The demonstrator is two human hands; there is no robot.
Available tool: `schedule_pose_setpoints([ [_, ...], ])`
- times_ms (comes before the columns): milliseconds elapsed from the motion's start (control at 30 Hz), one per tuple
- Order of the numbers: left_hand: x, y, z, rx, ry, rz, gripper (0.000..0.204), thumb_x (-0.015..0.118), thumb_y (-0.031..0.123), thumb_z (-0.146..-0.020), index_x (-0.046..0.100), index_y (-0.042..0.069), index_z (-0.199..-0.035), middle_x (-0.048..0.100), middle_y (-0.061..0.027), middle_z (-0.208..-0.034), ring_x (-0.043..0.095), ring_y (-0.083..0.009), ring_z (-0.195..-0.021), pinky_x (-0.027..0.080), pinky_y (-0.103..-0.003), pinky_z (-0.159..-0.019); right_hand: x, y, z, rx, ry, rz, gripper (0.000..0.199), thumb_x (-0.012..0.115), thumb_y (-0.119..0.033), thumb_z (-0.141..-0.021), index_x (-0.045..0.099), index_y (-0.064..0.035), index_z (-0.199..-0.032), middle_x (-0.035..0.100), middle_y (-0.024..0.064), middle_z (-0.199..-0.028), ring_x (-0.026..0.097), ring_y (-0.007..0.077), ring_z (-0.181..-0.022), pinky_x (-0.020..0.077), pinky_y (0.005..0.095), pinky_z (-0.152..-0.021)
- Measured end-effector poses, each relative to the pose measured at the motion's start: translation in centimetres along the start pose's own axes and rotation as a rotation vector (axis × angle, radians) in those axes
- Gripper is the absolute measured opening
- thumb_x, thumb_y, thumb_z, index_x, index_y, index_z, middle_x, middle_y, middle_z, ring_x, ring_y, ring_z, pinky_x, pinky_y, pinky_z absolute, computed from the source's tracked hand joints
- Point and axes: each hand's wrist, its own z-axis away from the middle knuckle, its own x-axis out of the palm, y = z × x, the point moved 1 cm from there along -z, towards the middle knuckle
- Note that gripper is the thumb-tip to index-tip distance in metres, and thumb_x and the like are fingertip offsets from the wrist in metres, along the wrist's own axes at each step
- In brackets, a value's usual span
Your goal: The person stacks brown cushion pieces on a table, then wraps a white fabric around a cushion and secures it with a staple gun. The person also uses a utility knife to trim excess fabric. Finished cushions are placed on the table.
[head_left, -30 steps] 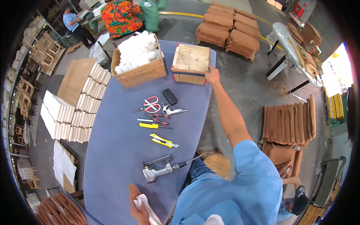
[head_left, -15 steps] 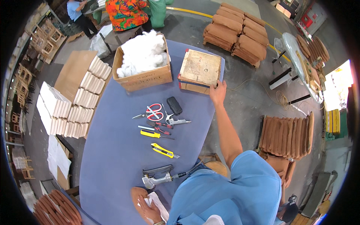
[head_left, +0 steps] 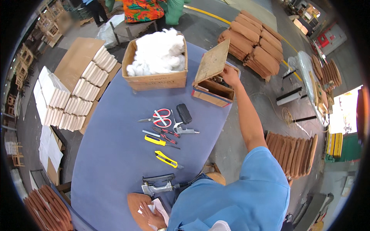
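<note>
Hands well apart, can't tell either grip: my right hand (head_left: 231, 76) at the box (head_left: 212, 97), by its raised lid (head_left: 212, 61); my left hand (head_left: 154, 218) over brown pad (head_left: 135, 203) and white sheet (head_left: 160, 208).

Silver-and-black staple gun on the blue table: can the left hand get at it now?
Likely yes: the left hand is close by, over a brown rounded pad, and nothing tall appears to stand between hand and staple gun.
</note>
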Motion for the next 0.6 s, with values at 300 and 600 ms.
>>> schedule_pose_setpoints([
  [300,-0.1,0.0,0.2,-0.182,0.047,-0.123,0.082,0.075,0.013,-0.075,0.048,0.023,-0.152,0.043,-0.0008,-0.161,0.036,-0.0266,-0.15,0.033,-0.051,-0.119,5.1,8.5,-8.0,-0.048,-0.272,0.384,0.053,0.048,-0.046,-0.105,0.065,-0.0011,-0.128,0.068,0.0172,-0.117,0.067,0.0324,-0.106,0.054,0.0457,-0.089],
  [600,3.3,-0.6,-1.0,-0.419,0.219,-0.111,0.066,0.065,0.012,-0.088,0.048,0.023,-0.152,0.042,-0.0028,-0.161,0.035,-0.0258,-0.151,0.027,-0.052,-0.123,15.3,-3.1,-1.4,-0.241,-0.179,0.494,0.05,0.05,-0.044,-0.104,0.065,-0.0023,-0.128,0.068,0.0179,-0.118,0.066,0.0336,-0.107,0.0531,0.0457,-0.091],
])
